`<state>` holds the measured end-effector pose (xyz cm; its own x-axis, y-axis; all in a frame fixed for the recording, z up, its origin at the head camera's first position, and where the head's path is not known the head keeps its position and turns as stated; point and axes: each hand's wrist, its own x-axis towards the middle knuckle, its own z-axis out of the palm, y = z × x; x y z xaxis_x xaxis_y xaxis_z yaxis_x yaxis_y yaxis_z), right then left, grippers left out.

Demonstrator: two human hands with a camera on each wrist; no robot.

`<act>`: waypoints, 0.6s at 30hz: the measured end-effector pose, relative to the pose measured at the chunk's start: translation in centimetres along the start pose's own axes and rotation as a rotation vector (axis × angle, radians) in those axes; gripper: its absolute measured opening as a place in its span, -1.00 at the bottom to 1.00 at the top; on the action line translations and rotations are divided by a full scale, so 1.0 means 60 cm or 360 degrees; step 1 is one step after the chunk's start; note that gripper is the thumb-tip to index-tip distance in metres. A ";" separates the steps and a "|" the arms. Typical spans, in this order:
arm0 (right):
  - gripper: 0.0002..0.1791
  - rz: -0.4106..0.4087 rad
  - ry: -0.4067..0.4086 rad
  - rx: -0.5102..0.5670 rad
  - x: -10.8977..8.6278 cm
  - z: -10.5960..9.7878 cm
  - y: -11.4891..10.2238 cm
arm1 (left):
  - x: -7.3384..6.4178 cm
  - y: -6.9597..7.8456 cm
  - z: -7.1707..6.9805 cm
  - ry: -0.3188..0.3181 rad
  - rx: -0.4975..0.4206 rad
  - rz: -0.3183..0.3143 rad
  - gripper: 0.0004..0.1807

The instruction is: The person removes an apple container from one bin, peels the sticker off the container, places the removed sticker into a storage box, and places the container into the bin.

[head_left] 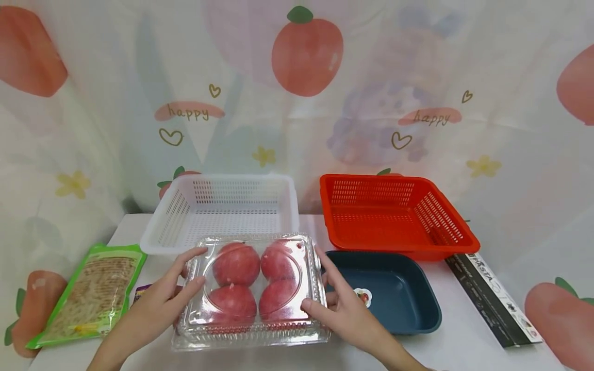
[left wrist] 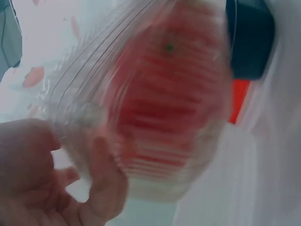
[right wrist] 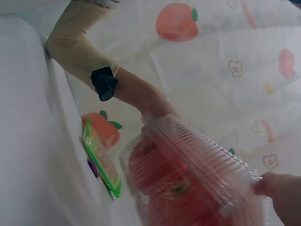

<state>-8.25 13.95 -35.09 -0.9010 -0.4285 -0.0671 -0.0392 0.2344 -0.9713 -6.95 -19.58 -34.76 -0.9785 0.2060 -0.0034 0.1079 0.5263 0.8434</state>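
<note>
Between both hands is a clear plastic clamshell box (head_left: 260,330) with large round red fruits (head_left: 236,264) showing through its lid. My left hand (head_left: 162,291) grips the box's left side, thumb near the lid's edge. On the opposite side my right hand (head_left: 341,304) holds it, thumb over the lid and fingers along the side. The box is up off the table, in front of the baskets, and blurred in the left wrist view. In the right wrist view the ridged seam of the box (right wrist: 202,146) shows, with fruit pressed near its wall.
Behind stand a white basket (head_left: 155,226) and a red basket (head_left: 394,226). A dark blue basin (head_left: 399,293) sits right of the box. On the left lies a green-edged food bag (head_left: 95,288), with a purple packet (head_left: 139,292) beside it; a black-and-white PASTA box (head_left: 498,304) lies at right.
</note>
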 end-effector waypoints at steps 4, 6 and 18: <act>-0.15 -0.0031 0.0244 0.0212 0.006 0.005 0.006 | 0.008 0.001 0.025 0.0127 -0.0275 0.0095 -0.29; -0.24 0.0000 0.0349 0.0319 0.007 0.008 0.008 | 0.009 0.002 0.040 0.0173 -0.0430 0.0082 -0.30; -0.50 -0.0073 0.0731 0.0414 0.007 0.033 0.019 | 0.000 0.014 0.085 0.0483 -0.0647 -0.0072 -0.47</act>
<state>-7.84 12.32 -36.69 -0.9996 0.0067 0.0271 -0.0273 -0.0248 -0.9993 -5.95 -14.95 -36.82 -0.9940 -0.0905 0.0607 0.0464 0.1529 0.9872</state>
